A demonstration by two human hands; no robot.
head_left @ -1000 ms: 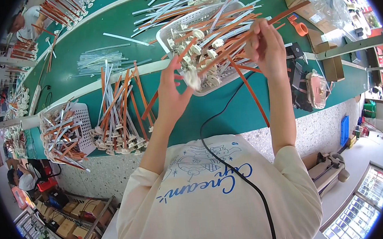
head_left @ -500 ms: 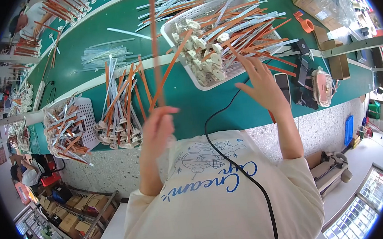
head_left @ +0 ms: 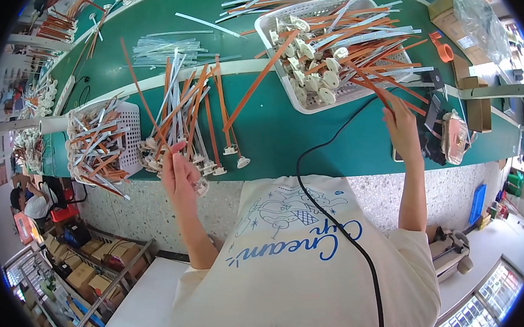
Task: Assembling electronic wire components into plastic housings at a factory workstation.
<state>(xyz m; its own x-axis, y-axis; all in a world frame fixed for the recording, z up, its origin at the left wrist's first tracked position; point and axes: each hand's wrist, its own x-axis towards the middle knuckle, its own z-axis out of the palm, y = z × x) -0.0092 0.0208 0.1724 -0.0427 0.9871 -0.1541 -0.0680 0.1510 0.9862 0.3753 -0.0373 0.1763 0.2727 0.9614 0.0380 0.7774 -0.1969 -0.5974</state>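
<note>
You work at a long green surface (head_left: 272, 138) crossed by a pale strip, with a speckled stone-like front edge (head_left: 138, 211) below it. Beneath you lies a light floor (head_left: 126, 312). Cardboard boxes (head_left: 77, 261) are stacked low to your left, beside metal rails. To your lower right, glazed panes (head_left: 502, 292) admit daylight. Another person (head_left: 34, 204) sits at your far left.

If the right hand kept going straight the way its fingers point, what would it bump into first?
Most likely the orange strips hanging over the near edge of the white basket; the right hand already reaches them, though depth is hard to judge.
</note>
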